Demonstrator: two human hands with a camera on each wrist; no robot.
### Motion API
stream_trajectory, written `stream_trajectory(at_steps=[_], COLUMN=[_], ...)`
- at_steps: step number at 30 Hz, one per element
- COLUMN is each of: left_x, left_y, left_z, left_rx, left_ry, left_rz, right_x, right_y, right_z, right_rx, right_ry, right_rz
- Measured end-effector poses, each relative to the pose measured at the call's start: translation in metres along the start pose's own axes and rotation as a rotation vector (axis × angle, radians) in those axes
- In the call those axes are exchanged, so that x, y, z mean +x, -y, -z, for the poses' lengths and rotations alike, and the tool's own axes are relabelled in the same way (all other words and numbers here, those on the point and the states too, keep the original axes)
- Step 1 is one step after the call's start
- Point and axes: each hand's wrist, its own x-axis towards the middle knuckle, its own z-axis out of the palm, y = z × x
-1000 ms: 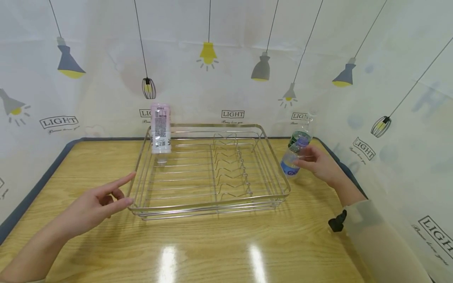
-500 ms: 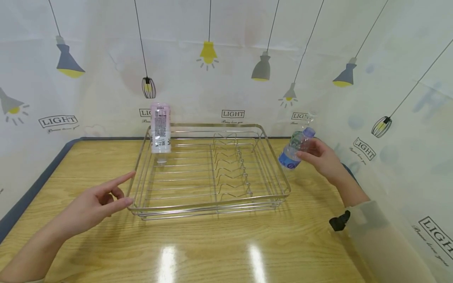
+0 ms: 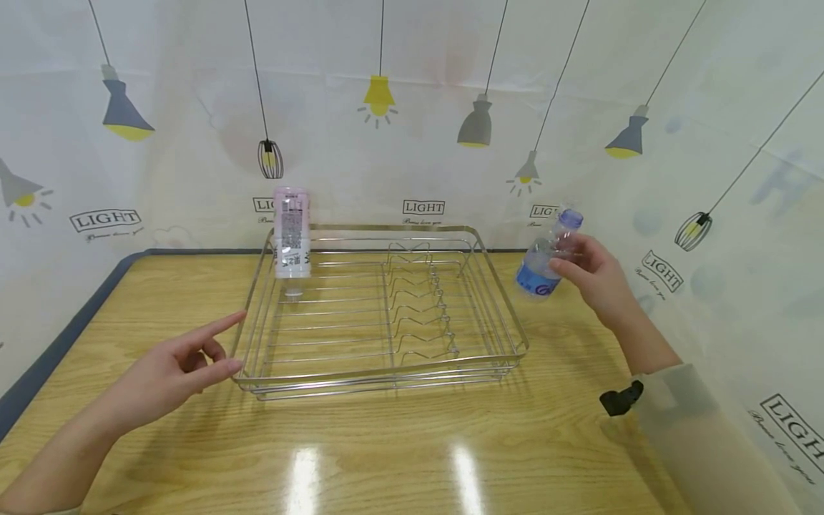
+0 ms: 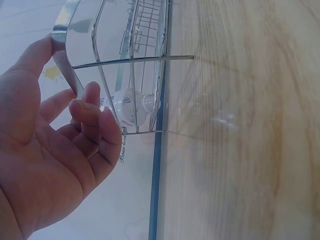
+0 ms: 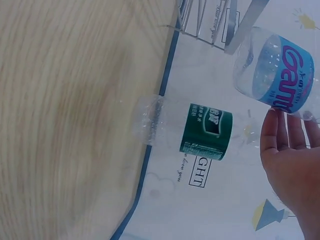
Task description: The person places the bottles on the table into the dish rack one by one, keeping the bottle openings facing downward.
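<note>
My right hand [image 3: 592, 275] holds a clear plastic bottle [image 3: 539, 268] with a blue label and purple cap, tilted cap-end to the right. In the right wrist view, this bottle [image 5: 285, 70] is up off the table, beside the rack's corner. A second clear bottle with a green label [image 5: 206, 131] stands on the table behind it, mostly hidden in the head view. My left hand [image 3: 170, 379] touches the left rim of a metal wire dish rack [image 3: 380, 375] with thumb and index fingertips, its other fingers curled. In the left wrist view, the thumb meets the flat rim [image 4: 59, 40].
A pink and white bottle [image 3: 292, 236] stands upside down in the rack's back left corner. Small wire dividers [image 3: 421, 307] line the rack's right part. The wooden table [image 3: 360, 450] ends at a dark blue edge against a lamp-printed wall cloth [image 3: 335, 157].
My right hand has raised the blue-labelled bottle from near the rack's right side, moving slightly up and to the right. The left hand and the rack have not moved.
</note>
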Motion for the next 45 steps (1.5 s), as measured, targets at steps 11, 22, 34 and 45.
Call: stream_trajectory(at_steps=[11, 22, 34, 45], left_x=[0.0, -0.001, -0.001, -0.001], left_y=[0.001, -0.001, -0.001, -0.005], left_z=[0.0, 0.001, 0.002, 0.004], left_rx=[-0.003, -0.021, -0.012, 0.0], left_ry=[-0.005, 0.0, -0.006, -0.01], left_rz=[-0.007, 0.002, -0.015, -0.04], right_x=[-0.001, 0.003, 0.007, 0.01], right_y=[0.025, 0.057, 0.085, 0.097], right_z=[-0.008, -0.032, -0.066, -0.107], right_rx=[0.172, 0.288, 0.146, 0.133], right_ry=[-0.02, -0.008, 0.113, 0.228], right_rz=[0.114, 0.226, 0.197, 0.209])
